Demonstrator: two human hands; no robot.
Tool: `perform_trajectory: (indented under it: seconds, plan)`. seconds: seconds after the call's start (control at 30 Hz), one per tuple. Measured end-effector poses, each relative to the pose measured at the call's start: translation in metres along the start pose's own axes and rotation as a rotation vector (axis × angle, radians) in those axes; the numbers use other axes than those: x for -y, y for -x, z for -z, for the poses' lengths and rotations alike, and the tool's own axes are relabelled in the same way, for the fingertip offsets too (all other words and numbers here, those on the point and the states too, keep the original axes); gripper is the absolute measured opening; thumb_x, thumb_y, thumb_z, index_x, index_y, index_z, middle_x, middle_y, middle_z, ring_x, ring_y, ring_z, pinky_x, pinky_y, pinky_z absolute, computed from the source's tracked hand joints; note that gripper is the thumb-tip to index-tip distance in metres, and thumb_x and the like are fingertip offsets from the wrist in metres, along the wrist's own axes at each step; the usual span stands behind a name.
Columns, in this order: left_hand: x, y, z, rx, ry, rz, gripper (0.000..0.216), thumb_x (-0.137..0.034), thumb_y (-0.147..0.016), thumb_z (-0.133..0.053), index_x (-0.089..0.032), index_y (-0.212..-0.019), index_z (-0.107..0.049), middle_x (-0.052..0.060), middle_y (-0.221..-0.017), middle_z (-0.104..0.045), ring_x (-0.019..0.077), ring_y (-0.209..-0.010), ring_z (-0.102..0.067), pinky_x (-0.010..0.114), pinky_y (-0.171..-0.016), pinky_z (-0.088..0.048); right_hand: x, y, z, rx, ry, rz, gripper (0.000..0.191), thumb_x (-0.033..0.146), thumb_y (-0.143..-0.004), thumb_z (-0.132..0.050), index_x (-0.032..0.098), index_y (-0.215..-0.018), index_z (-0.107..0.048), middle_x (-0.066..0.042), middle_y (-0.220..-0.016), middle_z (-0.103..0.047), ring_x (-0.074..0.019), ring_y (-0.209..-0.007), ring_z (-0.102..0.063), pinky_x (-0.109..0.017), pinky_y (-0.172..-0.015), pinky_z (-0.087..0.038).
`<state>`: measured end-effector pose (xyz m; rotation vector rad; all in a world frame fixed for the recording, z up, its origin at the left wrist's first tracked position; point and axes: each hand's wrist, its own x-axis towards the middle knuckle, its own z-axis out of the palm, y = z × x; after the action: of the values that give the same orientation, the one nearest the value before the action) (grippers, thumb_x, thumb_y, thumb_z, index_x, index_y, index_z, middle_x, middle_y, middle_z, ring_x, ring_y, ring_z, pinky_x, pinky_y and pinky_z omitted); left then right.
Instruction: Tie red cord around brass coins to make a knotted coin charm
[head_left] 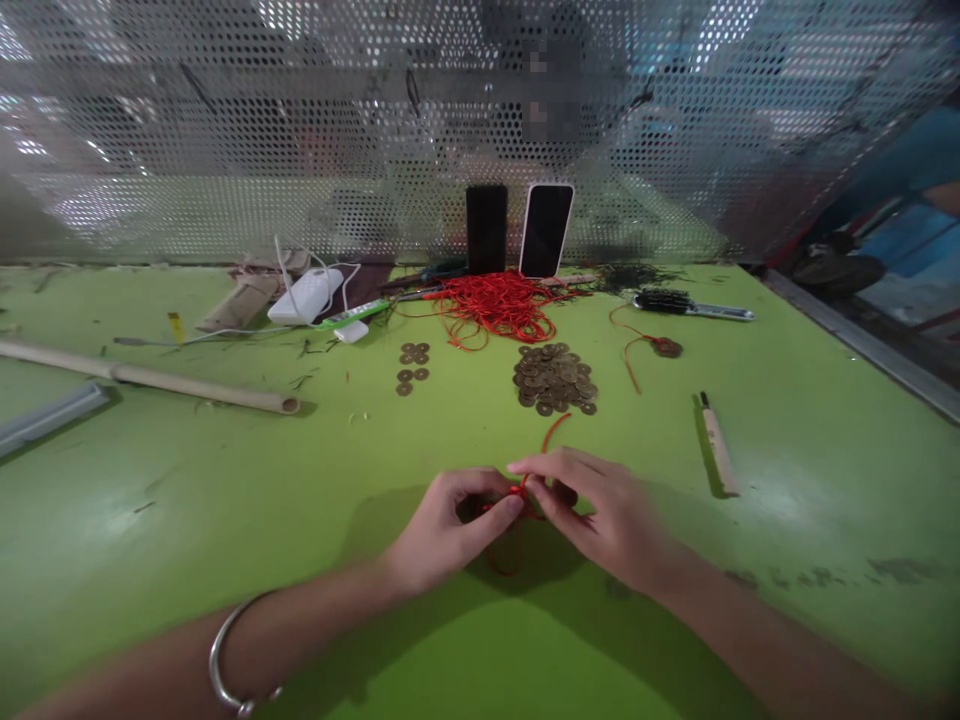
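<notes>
A glossy-looking, thin red cord point(517, 491), knotted and looped, sits below centre frame, pinched between thumb and fingers of the left hand point(442, 530) and right hand point(611, 512); dark marks point(907, 571), lower right, unreadably blurred

Red cord point(517, 490) in left hand point(442, 527)
</notes>
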<state>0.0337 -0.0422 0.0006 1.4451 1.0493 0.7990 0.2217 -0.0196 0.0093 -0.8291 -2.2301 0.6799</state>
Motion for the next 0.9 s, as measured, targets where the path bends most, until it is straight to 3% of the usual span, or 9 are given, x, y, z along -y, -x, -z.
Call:
perform_trajectory:
  seconds: [0.13, 0.33, 0.57, 0.67, 0.9]
  plan:
    - [-0.0020, -0.0004, 0.0002, 0.003, -0.012, 0.005, 0.029, -0.035, -0.086, -0.053, -0.011, -0.070, -0.060, 0.000, -0.063, -0.050, 0.0109, -0.060, -0.046, 0.022, -0.055, -0.036, 0.0003, -0.0010, -0.0001, 0.020, -0.009, 0.022, 0.017, 0.018, -0.092, -0.047, 0.020, -0.103, -0.059, -0.003, -0.085, -0.064, -0.0116, -0.072, -0.058, -0.022, -0.063, -0.045]
    - [-0.0035, -0.0007, 0.0002, 0.024, -0.020, -0.005, 0.029, -0.037, -0.085, -0.054, -0.012, -0.073, -0.062, 0.002, -0.066, -0.055, 0.0117, -0.061, -0.050, 0.022, -0.056, -0.039, -0.0020, 0.0009, -0.0005, -0.035, 0.029, -0.008, 0.013, 0.018, -0.092, -0.047, 0.018, -0.096, -0.059, -0.003, -0.080, -0.063, -0.0117, -0.071, -0.057, -0.023, -0.064, -0.044]
    - [-0.0022, -0.0004, 0.0002, -0.013, 0.041, 0.016, 0.027, -0.035, -0.084, -0.056, -0.011, -0.075, -0.063, 0.002, -0.068, -0.056, 0.0116, -0.063, -0.049, 0.022, -0.058, -0.038, -0.0014, -0.0009, -0.0014, 0.002, -0.033, -0.016, 0.021, 0.017, -0.091, -0.047, 0.022, -0.109, -0.057, -0.003, -0.089, -0.064, -0.0120, -0.074, -0.058, -0.023, -0.064, -0.045]
    - [-0.0018, -0.0007, 0.0006, 0.002, 0.029, 0.012, 0.028, -0.036, -0.084, -0.055, -0.012, -0.071, -0.061, 0.001, -0.065, -0.054, 0.0117, -0.062, -0.048, 0.022, -0.057, -0.037, -0.0011, -0.0013, -0.0011, 0.014, -0.051, -0.002, 0.018, 0.019, -0.092, -0.047, 0.022, -0.104, -0.059, -0.003, -0.088, -0.063, -0.0117, -0.076, -0.058, -0.023, -0.066, -0.045]
    - [0.0000, -0.0002, 0.0000, 0.017, 0.013, 0.008, 0.029, -0.037, -0.084, -0.055, -0.012, -0.071, -0.061, 0.001, -0.067, -0.052, 0.0109, -0.060, -0.047, 0.022, -0.055, -0.036, -0.0027, -0.0012, 0.0013, -0.098, 0.001, -0.044, 0.013, 0.018, -0.090, -0.049, 0.018, -0.094, -0.061, -0.004, -0.083, -0.064, -0.0127, -0.071, -0.059, -0.023, -0.061, -0.046]
